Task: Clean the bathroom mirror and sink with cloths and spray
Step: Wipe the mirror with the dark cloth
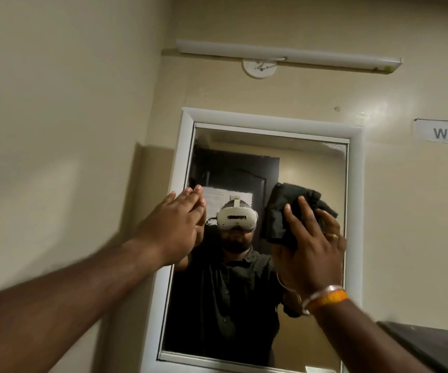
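Now | my right hand [314,247] presses black cloth [292,211] flat-fingered on mirror [244,305] glass | left hand [175,224] open, braced at frame | risk: bare palm smears glass, cloth slips.

The mirror [268,305] hangs on the wall [69,117], a tube light [287,56] at its twelve o'clock. A label [444,131] sits at two o'clock, a cloth [279,214] against the glass.

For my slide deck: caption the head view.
Right hand presses a crumpled black cloth on the white-framed wall mirror; left hand flat against it.
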